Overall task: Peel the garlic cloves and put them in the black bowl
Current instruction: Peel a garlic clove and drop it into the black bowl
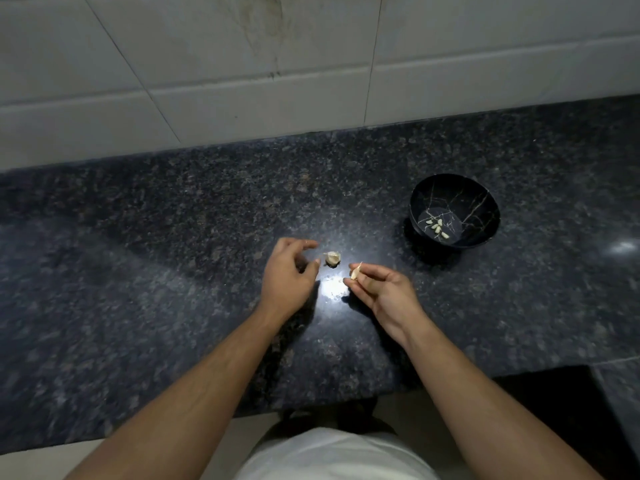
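black bowl (485,216) holds peeled cloves (439,227); right hand (382,292) pinches a garlic clove (355,271), left hand (287,271) loose.

Peeled cloves (438,228) in black bowl (485,216), at 2 o'clock: too small to count. Clove (355,271) partly hidden by right hand (384,294) fingers. Forearms cropped at 6 o'clock.

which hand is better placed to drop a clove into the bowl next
Right. The right hand already pinches a garlic clove and is on the side of the black bowl. The left hand holds nothing, beside the garlic piece on the counter.
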